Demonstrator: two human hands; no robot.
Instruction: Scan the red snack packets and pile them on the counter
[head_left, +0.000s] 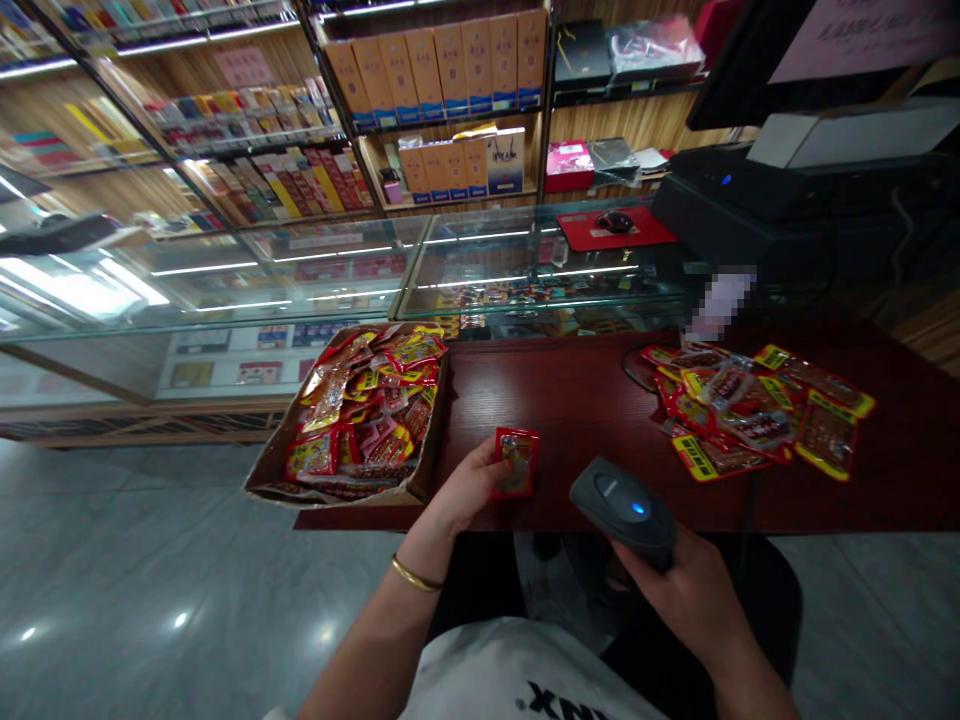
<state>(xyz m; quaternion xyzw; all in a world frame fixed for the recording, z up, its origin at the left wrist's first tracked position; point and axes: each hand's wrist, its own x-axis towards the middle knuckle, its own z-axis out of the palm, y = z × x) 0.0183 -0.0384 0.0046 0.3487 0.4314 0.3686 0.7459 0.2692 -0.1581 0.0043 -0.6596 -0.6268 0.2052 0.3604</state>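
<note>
Pinched in my left hand (pixel 476 485) is a small red snack packet (pixel 517 462), held just above the front of the dark red table (pixel 555 385). My right hand (pixel 694 580) grips a black barcode scanner (pixel 626 510) with a blue light on top; its head points toward the packet, a short gap apart. To the left of my left hand, an open cardboard box (pixel 420 485) is full of similar red and yellow packets (pixel 375 400). Right of the scanner lies a loose pile of snack packets (pixel 739 405) with yellow edges.
Behind the table runs a glass display counter (pixel 480 250), bearing a mouse (pixel 613 221) on a red mat (pixel 574 232). A monitor (pixel 731 65) and dark machine (pixel 750 210) stand at right. Shelves of boxes (pixel 450 65) line the back. A cable hangs at the table's front edge.
</note>
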